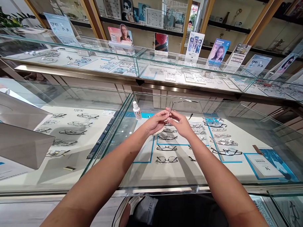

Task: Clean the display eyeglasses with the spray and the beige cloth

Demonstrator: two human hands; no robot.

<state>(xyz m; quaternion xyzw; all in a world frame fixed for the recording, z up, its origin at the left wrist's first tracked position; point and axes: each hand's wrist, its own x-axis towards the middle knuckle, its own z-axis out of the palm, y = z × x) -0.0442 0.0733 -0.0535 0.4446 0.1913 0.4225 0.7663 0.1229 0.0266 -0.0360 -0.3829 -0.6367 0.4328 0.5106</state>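
Both my hands are raised over the glass display counter, their fingertips meeting around a pair of eyeglasses. One thin dark temple arm of the glasses sticks up and to the right; most of the frame is hidden behind my fingers. My left hand is closed on the glasses, with a small pale, cloth-like piece showing under its palm. From the other side my right hand pinches them with bent fingers. A small white spray bottle stands upright on the glass, left of my left hand.
Under the counter glass lie several rows of eyeglasses. A white folded board stands at the left. Further back runs a second glass display case topped with upright advertising cards. Wooden-framed shelves line the wall behind.
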